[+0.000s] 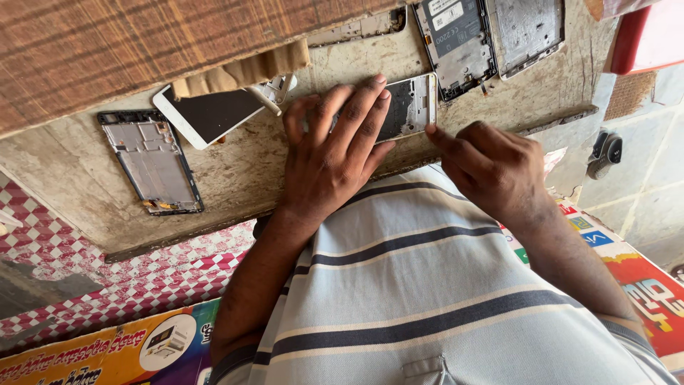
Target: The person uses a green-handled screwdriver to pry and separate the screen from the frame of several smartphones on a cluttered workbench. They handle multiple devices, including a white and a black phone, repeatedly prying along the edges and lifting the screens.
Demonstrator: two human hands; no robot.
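Two hands work on one opened phone body (pixel 407 107) at the near edge of the worn surface (pixel 235 178). Nearest the wearer, the right hand (pixel 495 167) is loosely curled, its fingertip touching the frame's near right corner and gripping nothing. The left hand (pixel 335 153) lies flat and open, fingers spread across the phone body, pressing it down. This white-framed unit, with dark internals exposed, is probably light, thin and stiff, with fragile circuitry; hold it by the frame edges, not the open centre. Farther left lie a white phone with dark screen (pixel 206 114) and a bare metal chassis (pixel 151 160). Farthest, two more opened housings (pixel 456 39) (pixel 527 28) rest near the back; their finer parts are hard to resolve. A wooden board (pixel 142 50) overhangs them.
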